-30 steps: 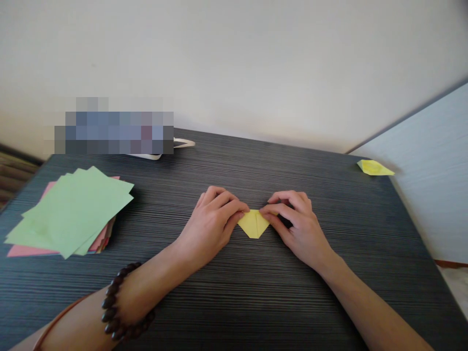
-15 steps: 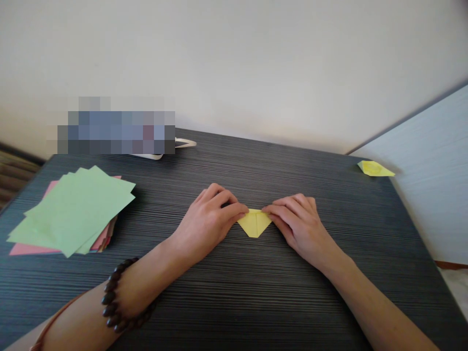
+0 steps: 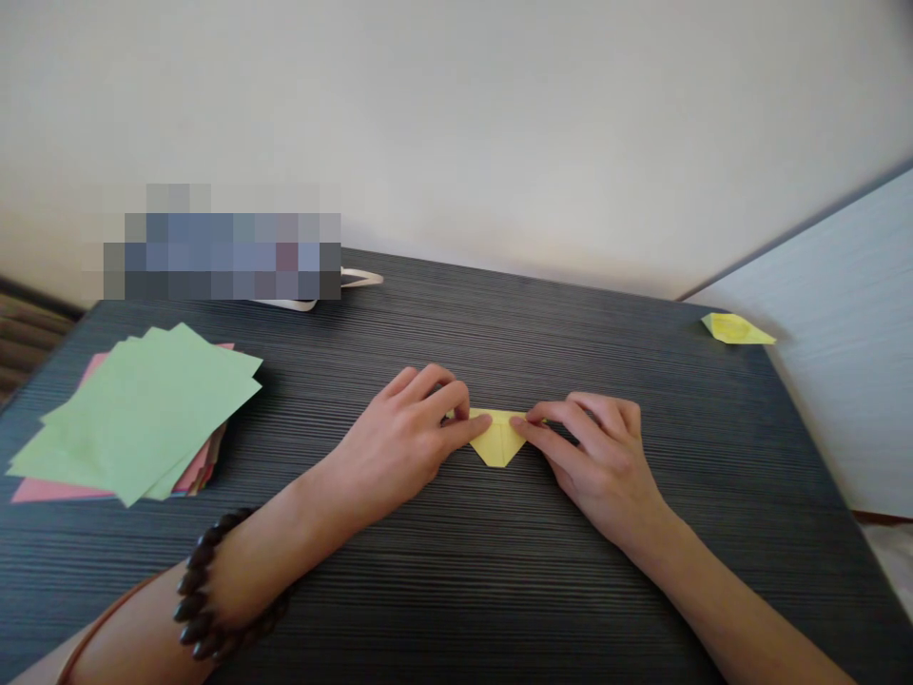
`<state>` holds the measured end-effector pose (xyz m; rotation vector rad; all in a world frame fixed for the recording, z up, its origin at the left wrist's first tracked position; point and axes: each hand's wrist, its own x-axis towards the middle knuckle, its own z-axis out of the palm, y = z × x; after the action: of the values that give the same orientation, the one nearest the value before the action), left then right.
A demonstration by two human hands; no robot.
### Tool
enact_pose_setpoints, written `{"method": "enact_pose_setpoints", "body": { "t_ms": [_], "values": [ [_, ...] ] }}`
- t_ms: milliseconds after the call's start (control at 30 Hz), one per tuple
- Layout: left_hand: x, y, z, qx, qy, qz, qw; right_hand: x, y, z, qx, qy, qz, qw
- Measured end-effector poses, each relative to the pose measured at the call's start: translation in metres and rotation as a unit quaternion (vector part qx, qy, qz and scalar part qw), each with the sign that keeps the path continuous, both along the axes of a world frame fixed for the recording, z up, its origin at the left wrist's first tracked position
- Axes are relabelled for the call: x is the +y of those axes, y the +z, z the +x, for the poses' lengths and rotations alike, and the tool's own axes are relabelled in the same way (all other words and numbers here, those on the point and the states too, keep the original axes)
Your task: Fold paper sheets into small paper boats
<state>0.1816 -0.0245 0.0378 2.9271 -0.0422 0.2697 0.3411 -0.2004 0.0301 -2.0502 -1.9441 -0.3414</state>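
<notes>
Dark, streaked tabletop (image 3: pixel 456 599) lies before us. At its middle, our left hand (image 3: pixel 403 438) and right hand (image 3: pixel 599 461) pinch a folded yellow paper (image 3: pixel 497 446) from either side, thumbs on top. Farther out, we wear a beaded bracelet (image 3: pixel 192 606); beyond, green and pink sheets (image 3: pixel 149 414) lie stacked at left, another yellow fold (image 3: pixel 738 330) near the far right corner.

Left forearm (image 3: pixel 285 542): bare, slanting inward from lower left, wrist close to straight. Left hand (image 3: pixel 417 433): back uppermost, knuckles raised, fingers curled, left thumb (image 3: pixel 467 433) extended toward the right hand (image 3: pixel 603 461). Right hand: back uppermost, fingers bent, right thumb (image 3: pixel 542 440) pointing inward. Right forearm (image 3: pixel 720 580): bare, slanting inward from lower right. The two thumb tips: near each other, not touching.
</notes>
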Motion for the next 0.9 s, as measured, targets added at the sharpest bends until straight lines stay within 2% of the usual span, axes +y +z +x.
{"method": "enact_pose_setpoints", "body": {
  "t_ms": [233, 500, 733, 900],
  "values": [
    [-0.005, 0.004, -0.002, 0.025, 0.016, 0.041, 0.999, -0.001, 0.0, -0.002, 0.002, -0.037, -0.005, 0.999],
    [-0.019, 0.005, -0.008, 0.042, 0.061, 0.069, 0.995, -0.004, 0.0, 0.0, 0.008, -0.027, -0.025, 0.999],
    [-0.034, 0.003, -0.011, 0.032, 0.084, 0.088, 0.992, -0.012, -0.004, -0.011, -0.017, -0.034, -0.029, 0.999],
    [-0.036, 0.001, -0.009, 0.024, 0.077, 0.09, 0.993, -0.011, -0.003, -0.022, -0.022, -0.059, -0.045, 0.997]
  ]
}}
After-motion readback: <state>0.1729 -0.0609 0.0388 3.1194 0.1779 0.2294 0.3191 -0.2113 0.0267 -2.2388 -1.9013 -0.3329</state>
